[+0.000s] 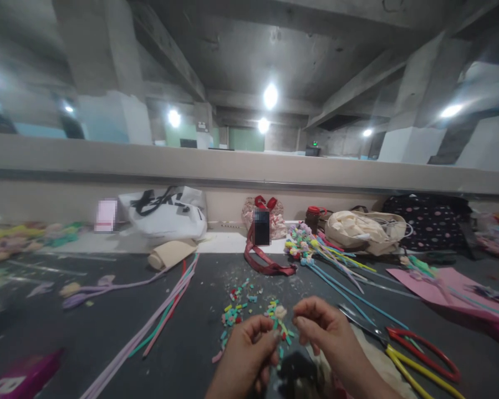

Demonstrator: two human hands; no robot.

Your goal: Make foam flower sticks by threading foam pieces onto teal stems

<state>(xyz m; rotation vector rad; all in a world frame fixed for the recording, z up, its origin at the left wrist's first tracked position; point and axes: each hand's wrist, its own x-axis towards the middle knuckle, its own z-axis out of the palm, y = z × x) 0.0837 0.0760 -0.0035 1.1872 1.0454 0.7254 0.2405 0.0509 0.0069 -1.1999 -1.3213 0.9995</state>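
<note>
My left hand [251, 352] is closed in a pinch at the lower middle. A small cream fuzzy piece [280, 312], flower-like, shows just above its fingertips, with a bit of green below. Beside it my right hand [326, 332] also pinches, its thumb against the curled fingers; whatever lies between them is too small to make out. The two hands are close but apart. Beneath and behind them are scattered short fuzzy clippings [232, 316] in green, yellow and red. Right of my right hand lie scissors [385, 335] with one red and one yellow handle.
Long fuzzy stems [166, 316] lie on the dark table at left, near a tan roll [172, 255]. A bunch of fuzzy flowers [305, 244], a phone [261, 226], a white bag [166, 213], a dark patterned bag [428, 224] and pink paper [449, 293] stand or lie further back.
</note>
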